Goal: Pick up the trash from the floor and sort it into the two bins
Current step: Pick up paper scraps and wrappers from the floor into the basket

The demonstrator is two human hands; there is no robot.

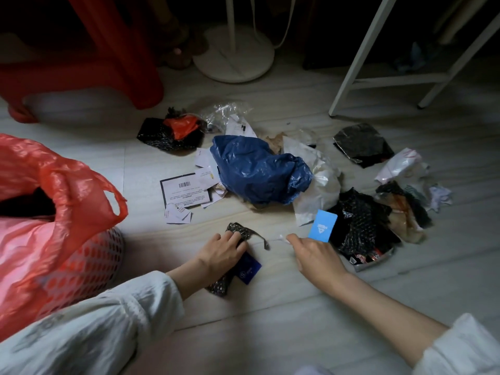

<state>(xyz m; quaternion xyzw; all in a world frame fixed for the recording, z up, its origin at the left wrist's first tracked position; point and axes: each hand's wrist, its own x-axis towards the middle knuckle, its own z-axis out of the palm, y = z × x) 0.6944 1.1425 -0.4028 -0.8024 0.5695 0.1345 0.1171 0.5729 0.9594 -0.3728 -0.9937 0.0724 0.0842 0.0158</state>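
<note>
The left hand (224, 253) lies low on the floor (270, 307), its fingers curled over a dark speckled wrapper (244, 235) that trails out on both sides of the palm; a dark blue card (249, 267) lies just under its heel. The right hand (315, 257) pinches a light blue card (322, 226) upright between thumb and fingers, and its fingertips also touch a thin white scrap (281, 237). Between the two hands runs a narrow strip of bare boards. Just right of the right hand sits a black crinkled bag (359, 228), its edge touching a foil packet (370, 259). Beyond the hands, a big blue plastic bag (257, 169) lies in the heap, with white printed papers (186, 192) to its left and a white bag (316, 180) to its right. Farther back is a black bundle with red plastic (176, 131). At the left edge stands a red mesh bin (92, 263) lined with a red plastic bag (54, 185), mouth open, near the left sleeve (108, 320). The floor toward the camera is bare boards
</note>
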